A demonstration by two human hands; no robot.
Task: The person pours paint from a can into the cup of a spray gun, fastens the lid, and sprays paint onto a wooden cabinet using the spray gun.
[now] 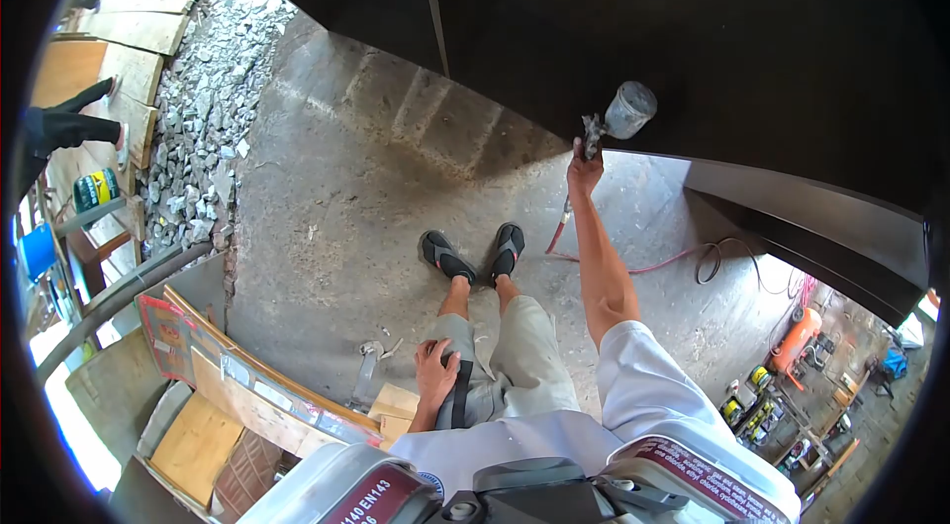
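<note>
My right hand point(587, 168) is raised at the end of an outstretched arm, gripping a spray gun point(593, 133). A grey, paint-stained cup point(630, 109) is fixed to the gun, close to a large dark panel point(693, 39). From below the hand a red hose point(560, 232) runs down to the floor. My left hand point(435, 373) rests on my left thigh, fingers loosely bent and apart, beside a black strap point(461, 393) on the shorts. Whether its fingertips touch the strap I cannot tell.
Dark-clothed limbs of another person point(74, 128) show at far left, near a gravel strip point(203, 108) and boards. Framed panels point(257, 376) lean at lower left. The hose point(673, 265) trails rightward toward an orange tank point(796, 340) and several tools. Concrete floor point(327, 197) lies underfoot.
</note>
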